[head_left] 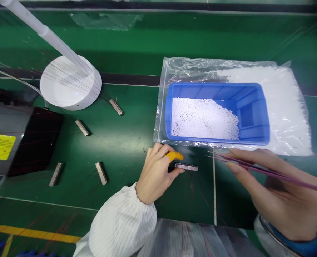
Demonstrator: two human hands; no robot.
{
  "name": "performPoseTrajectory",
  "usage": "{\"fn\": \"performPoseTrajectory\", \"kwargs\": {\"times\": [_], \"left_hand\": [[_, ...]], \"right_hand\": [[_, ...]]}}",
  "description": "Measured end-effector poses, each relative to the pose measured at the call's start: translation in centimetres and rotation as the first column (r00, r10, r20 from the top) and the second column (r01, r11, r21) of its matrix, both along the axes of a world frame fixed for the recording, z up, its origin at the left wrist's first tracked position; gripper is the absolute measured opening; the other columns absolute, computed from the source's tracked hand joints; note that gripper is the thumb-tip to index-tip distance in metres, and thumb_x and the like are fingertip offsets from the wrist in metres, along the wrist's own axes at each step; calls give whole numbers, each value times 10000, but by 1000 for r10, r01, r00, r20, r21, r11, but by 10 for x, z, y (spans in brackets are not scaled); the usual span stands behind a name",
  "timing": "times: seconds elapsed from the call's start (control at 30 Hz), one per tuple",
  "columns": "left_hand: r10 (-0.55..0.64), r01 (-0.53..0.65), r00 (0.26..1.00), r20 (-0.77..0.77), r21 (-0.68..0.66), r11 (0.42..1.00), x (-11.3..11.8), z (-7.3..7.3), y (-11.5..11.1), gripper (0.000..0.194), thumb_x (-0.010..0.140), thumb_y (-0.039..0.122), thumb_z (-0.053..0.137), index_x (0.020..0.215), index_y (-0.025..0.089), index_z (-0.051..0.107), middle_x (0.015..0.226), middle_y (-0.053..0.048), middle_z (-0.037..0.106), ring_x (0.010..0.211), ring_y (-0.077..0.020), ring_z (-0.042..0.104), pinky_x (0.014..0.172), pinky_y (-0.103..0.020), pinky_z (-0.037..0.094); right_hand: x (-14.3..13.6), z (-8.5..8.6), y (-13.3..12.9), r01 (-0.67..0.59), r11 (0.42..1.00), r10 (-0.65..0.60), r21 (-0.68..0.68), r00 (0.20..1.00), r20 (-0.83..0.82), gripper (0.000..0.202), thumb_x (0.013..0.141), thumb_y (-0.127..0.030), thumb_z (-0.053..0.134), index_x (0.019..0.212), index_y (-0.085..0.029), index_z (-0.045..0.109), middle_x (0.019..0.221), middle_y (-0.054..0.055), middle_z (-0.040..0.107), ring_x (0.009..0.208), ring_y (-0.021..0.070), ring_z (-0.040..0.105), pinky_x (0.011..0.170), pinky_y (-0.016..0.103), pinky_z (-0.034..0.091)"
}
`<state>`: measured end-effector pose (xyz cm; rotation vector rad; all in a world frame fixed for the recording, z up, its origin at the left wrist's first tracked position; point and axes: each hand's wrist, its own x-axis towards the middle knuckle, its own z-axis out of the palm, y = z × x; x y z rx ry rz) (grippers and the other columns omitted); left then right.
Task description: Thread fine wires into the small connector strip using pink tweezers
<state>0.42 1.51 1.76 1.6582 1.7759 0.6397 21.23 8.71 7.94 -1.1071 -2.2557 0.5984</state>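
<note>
Just below the near rim of the blue bin (217,139), on the green table (126,142), lies a small dark comb-like strip (186,166), its long axis running left to right across the view. The left hand (155,176) is on it: the thumb and a forefinger capped in an orange finger cot (174,156) pinch the strip's left end, so the rest of the strip juts out to the right, toward the other hand. The right hand (276,192) sits well to the right and a little nearer the person, its fingers closed around thin purple tweezers (254,168) whose tips point left and stop short of the strip's free right end, with a gap between them. White beads (203,119) fill the left part of the bin, which rests on a clear plastic bag (287,107). Four similar strips (102,173) lie scattered farther left, apart from both hands.
</note>
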Motion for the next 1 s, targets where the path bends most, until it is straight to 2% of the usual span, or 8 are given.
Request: {"fn": "performPoseTrajectory", "kwargs": {"times": [0.13,0.27,0.4,0.5,0.6,0.73,0.9,1.0], "left_hand": [[-4,5,1000,-27,47,999,2,-1,0,290,793,358,684,1053,240,638,1004,9,557,953,-114,429,780,-250,321],[-18,19,1000,-14,48,999,4,0,2,233,809,353,668,1008,233,654,1011,3,554,958,-117,431,773,-251,317],[-21,21,1000,-2,29,999,5,2,3,179,816,337,661,955,225,674,1000,-1,555,955,-114,435,781,-257,328],[-12,11,1000,4,16,1000,5,2,2,185,826,357,646,942,217,683,1000,-10,559,939,-111,439,768,-253,348],[-3,3,1000,11,15,1000,5,1,2,199,846,373,617,947,218,690,1002,-18,567,934,-113,446,771,-258,375],[6,-7,1000,30,17,1000,5,-1,0,195,855,373,602,942,228,699,1007,-25,574,943,-122,451,785,-274,401],[13,-13,999,38,20,1000,5,-2,0,195,855,375,599,939,234,705,1005,-26,582,929,-121,443,768,-262,404],[27,-28,999,42,17,999,6,-3,1,201,845,387,611,933,232,705,1001,-23,587,914,-117,439,761,-254,402]], "right_hand": [[1,1,10,23,999,-23,22,999,-30,353,752,-177,686,1085,-286,648,992,-36,657,876,89,630,771,253,539],[-4,4,19,30,998,-28,52,999,-40,282,756,-176,682,1029,-239,661,982,-26,661,849,89,629,741,254,529],[-10,4,31,69,985,-73,158,997,24,202,781,-228,666,983,-217,670,966,-25,666,862,70,636,763,208,544],[-14,-1,45,58,972,-86,226,989,120,187,811,-292,643,982,-222,673,948,-52,671,849,33,639,709,130,537],[-16,-9,60,9,979,-48,204,982,183,180,831,-338,621,947,-213,678,935,-69,673,828,20,641,673,121,523],[-20,-17,71,-39,978,-12,205,971,240,207,850,-371,591,940,-216,696,946,-53,676,831,59,644,693,201,528],[-25,-19,75,-77,979,25,191,966,259,204,864,-369,573,916,-226,709,941,-56,678,830,54,645,691,208,517],[-26,-19,76,-56,981,6,184,964,265,220,862,-376,574,918,-218,715,936,-43,681,805,64,643,651,207,499]]}}
